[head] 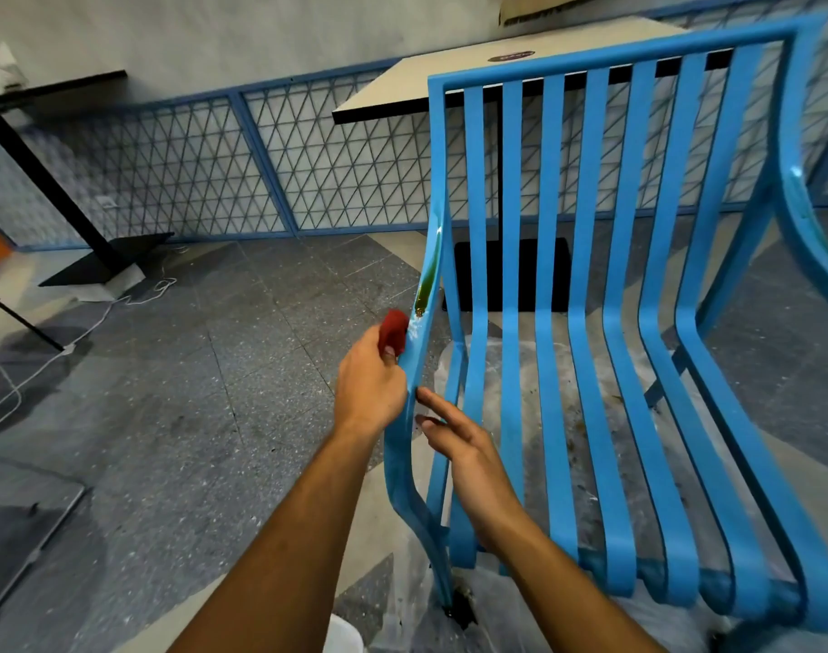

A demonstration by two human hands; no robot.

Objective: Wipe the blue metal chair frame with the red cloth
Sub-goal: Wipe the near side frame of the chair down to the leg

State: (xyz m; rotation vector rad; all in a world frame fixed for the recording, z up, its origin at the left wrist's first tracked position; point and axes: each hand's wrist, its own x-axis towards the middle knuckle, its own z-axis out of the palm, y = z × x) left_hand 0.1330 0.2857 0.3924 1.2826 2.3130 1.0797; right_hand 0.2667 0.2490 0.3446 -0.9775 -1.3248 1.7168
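The blue metal chair frame (591, 285) fills the right half of the view, its slatted back and seat facing me. A brown-green smear (425, 289) runs down its left armrest. My left hand (369, 384) grips the red cloth (395, 329) and presses it against the outer side of that armrest, just below the smear. On the inner side of the same armrest, slightly lower, my right hand (454, 435) has its fingers extended and apart, fingertips touching the metal.
A clear plastic sheet (558, 417) with dirt specks lies under the chair. A beige table (402, 87) stands behind the chair back. A black-legged table (49, 181) and a white cord (96, 322) are at the left. Blue mesh fencing (214, 172) lines the wall.
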